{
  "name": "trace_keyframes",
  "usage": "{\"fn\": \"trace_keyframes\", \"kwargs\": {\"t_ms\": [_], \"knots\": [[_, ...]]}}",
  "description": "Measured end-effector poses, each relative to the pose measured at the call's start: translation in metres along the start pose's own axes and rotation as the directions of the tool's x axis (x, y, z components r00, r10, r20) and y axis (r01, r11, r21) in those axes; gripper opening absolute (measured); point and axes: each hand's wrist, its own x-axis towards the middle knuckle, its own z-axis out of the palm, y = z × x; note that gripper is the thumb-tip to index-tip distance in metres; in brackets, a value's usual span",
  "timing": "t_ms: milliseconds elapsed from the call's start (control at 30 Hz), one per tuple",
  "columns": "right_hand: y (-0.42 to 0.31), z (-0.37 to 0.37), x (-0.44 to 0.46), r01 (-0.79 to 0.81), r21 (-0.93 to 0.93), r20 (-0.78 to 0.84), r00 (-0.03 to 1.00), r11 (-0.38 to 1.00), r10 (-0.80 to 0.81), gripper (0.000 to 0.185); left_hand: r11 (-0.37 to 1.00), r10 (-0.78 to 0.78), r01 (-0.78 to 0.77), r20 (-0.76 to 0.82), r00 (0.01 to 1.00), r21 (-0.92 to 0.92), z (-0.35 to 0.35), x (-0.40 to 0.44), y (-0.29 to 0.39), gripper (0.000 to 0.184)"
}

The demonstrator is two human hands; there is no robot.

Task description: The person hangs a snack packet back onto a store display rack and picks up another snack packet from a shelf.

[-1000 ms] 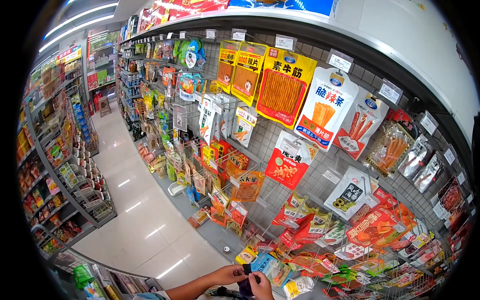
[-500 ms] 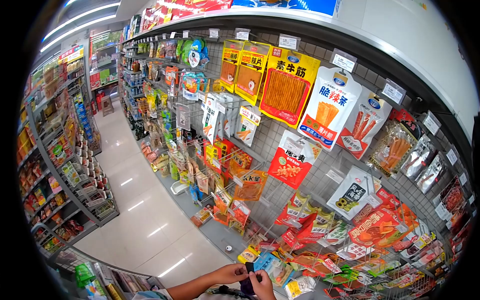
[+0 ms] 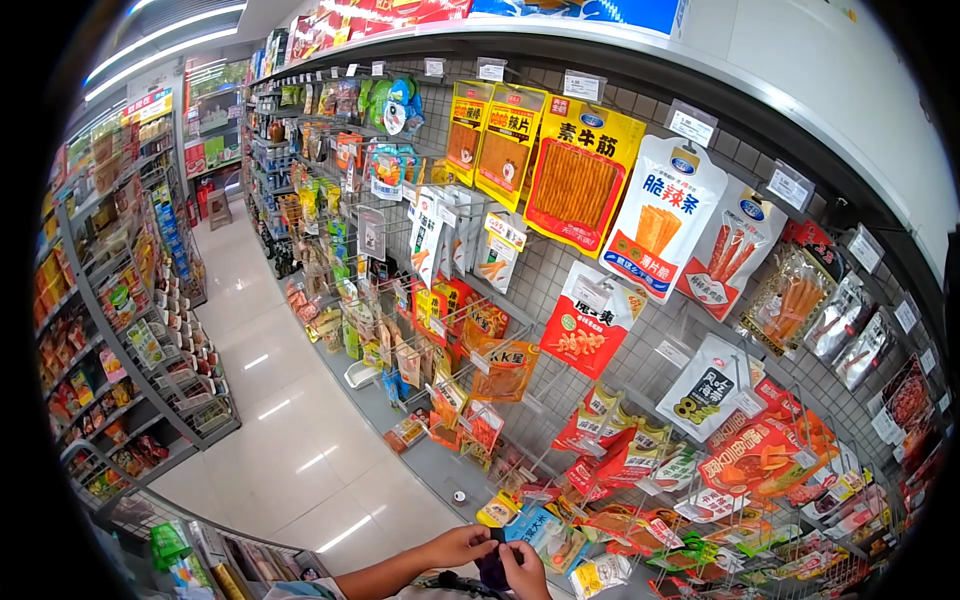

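At the bottom centre, my left hand (image 3: 460,547) pinches the edge of a small dark item (image 3: 493,570). Close against it on the right, my right hand (image 3: 523,571) has its fingers closed on the same dark item. What the item is cannot be made out. Just beyond my hands, a blue snack packet (image 3: 540,535) lies low on the display, with a yellow packet (image 3: 497,510) at its left and a white and yellow packet (image 3: 600,575) at its right.
A wire-grid rack (image 3: 640,350) with hanging snack bags, including a large yellow one (image 3: 582,175), fills the right side. Another stocked shelf (image 3: 215,425) stands at the left. A tiled aisle (image 3: 270,400) runs between them, and a stool (image 3: 218,208) is at its far end.
The shelves have shifted slightly right in the view. Both hands stay low in the centre on the dark item, with only slight finger movement.
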Motion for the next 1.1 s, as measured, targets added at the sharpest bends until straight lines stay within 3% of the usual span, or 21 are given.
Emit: {"fn": "trace_keyframes", "kwargs": {"t_ms": [267,600,700,767,900,967,1100], "knots": [[-0.010,0.000,-0.006,-0.062,0.057,0.045,0.997,0.996,0.060,0.025,0.999,-0.030,0.030,-0.022,0.999,0.024,0.000,-0.003,0.002,0.021],[0.002,0.001,-0.005,-0.022,0.071,0.029,0.999,0.997,0.020,0.024,0.999,-0.017,0.019,-0.061,0.998,0.037,0.001,-0.005,-0.001,0.023],[-0.001,0.002,-0.006,-0.017,0.088,0.015,1.000,0.996,0.016,0.023,0.993,-0.034,0.038,-0.041,0.999,0.115,-0.002,-0.005,-0.005,0.024],[-0.006,0.000,-0.006,-0.011,0.086,0.023,1.000,0.996,0.009,0.022,0.966,-0.066,0.051,0.055,0.996,0.254,-0.003,-0.009,0.004,0.026],[-0.004,0.003,-0.004,-0.019,0.100,0.021,1.000,0.995,0.017,0.021,0.968,-0.034,0.007,0.103,0.994,0.249,-0.004,-0.011,0.016,0.025],[-0.011,0.006,-0.004,-0.052,0.130,0.029,0.998,0.990,0.048,0.021,0.982,-0.077,0.057,0.108,0.991,0.179,-0.009,-0.009,0.012,0.017],[-0.028,0.017,-0.001,-0.075,0.123,0.041,0.997,0.990,0.070,0.022,0.990,-0.005,-0.005,0.070,0.998,0.140,-0.019,-0.018,0.019,0.024]]}}
